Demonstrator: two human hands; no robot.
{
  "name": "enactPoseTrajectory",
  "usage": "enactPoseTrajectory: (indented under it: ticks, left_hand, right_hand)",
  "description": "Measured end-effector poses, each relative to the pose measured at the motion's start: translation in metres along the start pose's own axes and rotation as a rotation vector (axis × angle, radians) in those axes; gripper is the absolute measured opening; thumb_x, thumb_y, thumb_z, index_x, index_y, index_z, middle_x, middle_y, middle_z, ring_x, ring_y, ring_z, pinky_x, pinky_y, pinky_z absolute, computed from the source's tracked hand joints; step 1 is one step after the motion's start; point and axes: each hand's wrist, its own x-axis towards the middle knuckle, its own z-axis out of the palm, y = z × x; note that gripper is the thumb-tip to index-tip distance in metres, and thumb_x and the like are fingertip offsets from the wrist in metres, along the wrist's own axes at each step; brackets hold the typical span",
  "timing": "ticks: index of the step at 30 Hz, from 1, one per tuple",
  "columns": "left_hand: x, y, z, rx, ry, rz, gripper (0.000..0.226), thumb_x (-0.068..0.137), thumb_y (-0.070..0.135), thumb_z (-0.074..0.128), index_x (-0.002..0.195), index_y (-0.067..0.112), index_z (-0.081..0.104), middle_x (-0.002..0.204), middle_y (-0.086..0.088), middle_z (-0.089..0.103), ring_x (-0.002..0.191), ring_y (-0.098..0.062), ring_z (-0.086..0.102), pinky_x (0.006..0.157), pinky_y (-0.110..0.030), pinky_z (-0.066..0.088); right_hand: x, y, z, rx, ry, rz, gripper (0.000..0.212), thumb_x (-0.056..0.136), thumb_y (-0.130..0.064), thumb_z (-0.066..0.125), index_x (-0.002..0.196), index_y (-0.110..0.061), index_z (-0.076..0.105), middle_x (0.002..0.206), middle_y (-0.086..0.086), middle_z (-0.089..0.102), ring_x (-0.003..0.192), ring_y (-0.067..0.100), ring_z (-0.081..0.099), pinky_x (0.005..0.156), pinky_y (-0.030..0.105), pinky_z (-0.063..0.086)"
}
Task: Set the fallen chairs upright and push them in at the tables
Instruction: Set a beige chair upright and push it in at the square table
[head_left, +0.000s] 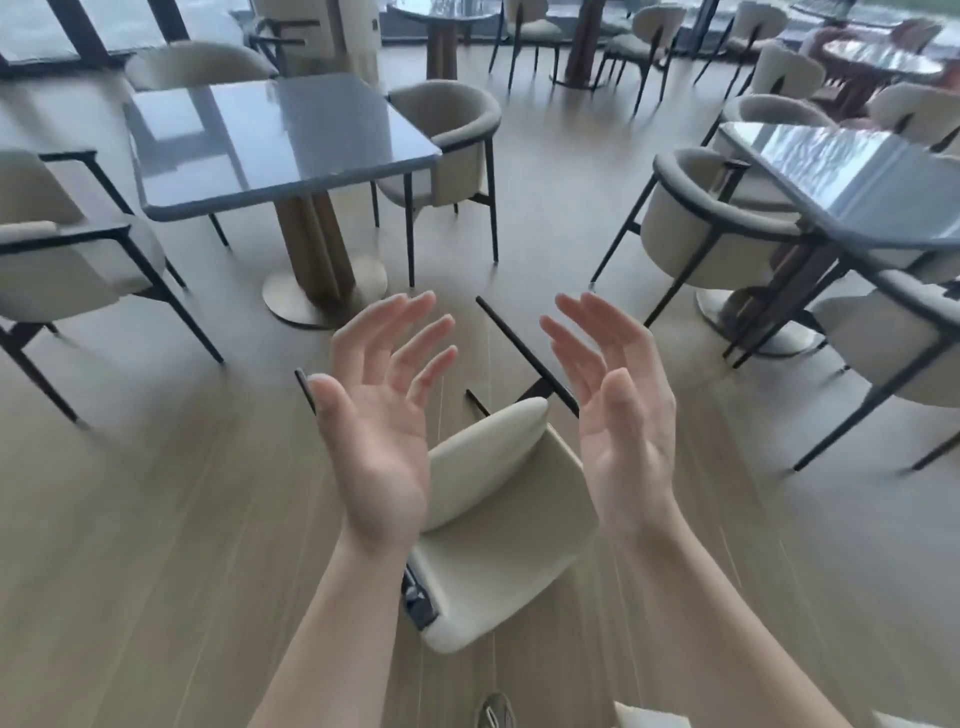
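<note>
Both hands empty: left hand and right hand are palms up, fingers spread and relaxed, gripping nothing. Fallen chair lies tipped over on the wood floor just below them, black legs pointing away. It sits between the square table and the right-hand table, clear of both.

Café dining room, tables, chairs

Glossy grey table top, matt cream upholstered fallen chair, wood-look floor
</note>
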Motion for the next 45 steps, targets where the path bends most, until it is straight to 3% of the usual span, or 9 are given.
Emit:
enactPoseTrajectory:
  ticks: [11,17,20,26,32,37,39,42,45]
  left_hand:
    - [-0.039,-0.096,0.052,0.11,0.16,-0.151,0.085,0.085,0.089,0.057,0.133,0.019,0.062,0.14,-0.008,0.069,0.133,-0.036,0.064,0.105,-0.044,0.052]
    - [-0.04,-0.194,0.046,0.141,0.259,-0.212,0.086,0.085,0.088,0.058,0.134,0.017,0.061,0.138,-0.006,0.071,0.133,-0.037,0.064,0.109,-0.048,0.051]
    - [-0.061,-0.246,0.023,0.139,0.324,-0.277,0.087,0.083,0.09,0.059,0.133,0.019,0.062,0.137,-0.005,0.072,0.133,-0.035,0.065,0.107,-0.045,0.052]
    - [-0.121,-0.392,-0.038,0.164,0.434,-0.383,0.086,0.08,0.091,0.062,0.13,0.021,0.068,0.139,-0.01,0.071,0.132,-0.036,0.065,0.107,-0.046,0.052]
    - [-0.205,-0.568,-0.108,0.131,0.619,-0.492,0.082,0.073,0.092,0.068,0.122,0.026,0.076,0.137,-0.011,0.073,0.13,-0.034,0.068,0.104,-0.046,0.051]
    - [-0.27,-0.707,-0.174,0.06,0.795,-0.67,0.067,0.091,0.078,0.045,0.123,0.026,0.075,0.131,-0.002,0.078,0.123,-0.023,0.074,0.103,-0.044,0.051]
    - [-0.296,-0.755,-0.199,0.049,0.858,-0.746,0.07,0.094,0.082,0.047,0.127,0.026,0.072,0.128,0.002,0.079,0.119,-0.018,0.076,0.103,-0.044,0.051]
    - [-0.333,-0.809,-0.241,0.042,1.039,-0.851,0.068,0.088,0.079,0.052,0.128,0.028,0.072,0.126,0.005,0.08,0.115,-0.015,0.077,0.099,-0.043,0.053]
    - [-0.362,-0.851,-0.274,0.023,1.198,-1.013,0.063,0.091,0.071,0.064,0.125,0.017,0.067,0.124,-0.003,0.077,0.113,-0.018,0.075,0.096,-0.045,0.057]
  right_hand:
    - [0.011,0.059,-0.087,0.061,-0.048,0.172,0.082,0.092,-0.072,0.064,0.144,-0.01,0.05,0.151,0.021,0.056,0.139,0.031,0.06,0.113,0.035,0.046]
    - [0.018,0.147,-0.139,0.047,-0.06,0.284,0.077,0.091,-0.069,0.067,0.14,-0.012,0.053,0.145,0.018,0.061,0.137,0.034,0.062,0.121,0.05,0.043]
    - [-0.001,0.198,-0.156,0.016,-0.062,0.369,0.083,0.091,-0.071,0.067,0.143,-0.008,0.052,0.147,0.018,0.061,0.139,0.035,0.06,0.12,0.048,0.043]
    - [-0.08,0.349,-0.215,-0.014,-0.032,0.503,0.06,0.094,-0.047,0.056,0.142,-0.01,0.055,0.145,0.011,0.065,0.137,0.031,0.062,0.119,0.046,0.045]
    - [-0.182,0.525,-0.287,-0.091,0.007,0.668,0.063,0.089,-0.058,0.066,0.137,-0.018,0.06,0.141,0.006,0.069,0.134,0.026,0.065,0.117,0.043,0.047]
    - [-0.261,0.661,-0.344,-0.197,0.027,0.808,0.058,0.082,-0.059,0.07,0.131,-0.028,0.066,0.132,-0.007,0.074,0.129,0.013,0.068,0.108,0.024,0.053]
    - [-0.289,0.71,-0.366,-0.258,0.052,0.874,0.059,0.076,-0.063,0.073,0.127,-0.034,0.067,0.127,-0.013,0.076,0.123,0.004,0.069,0.1,0.018,0.055]
    - [-0.326,0.773,-0.387,-0.306,0.101,1.017,0.066,0.068,-0.07,0.078,0.125,-0.037,0.067,0.125,-0.017,0.076,0.12,-0.001,0.069,0.108,0.026,0.05]
    - [-0.348,0.825,-0.399,-0.242,0.193,1.168,0.101,0.058,-0.072,0.087,0.139,-0.019,0.059,0.136,-0.002,0.068,0.127,0.009,0.066,0.117,0.036,0.046]
